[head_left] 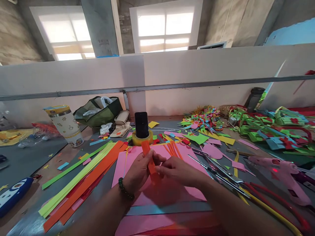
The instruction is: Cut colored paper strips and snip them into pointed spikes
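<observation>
We pinch orange strip in left hand, over pink paper; right hand has fingers curled at strip's edge, grip unclear. Narrow orange strips look already cut; ours seems uncut. Amount left: we can't tell.

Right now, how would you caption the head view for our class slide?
Two hands hold an orange paper strip above pink sheets, with scissors lying beside them.

The scissors blades are of shiny metal. The glue gun is of smooth plastic. The pink sheets look like matt paper.
</observation>
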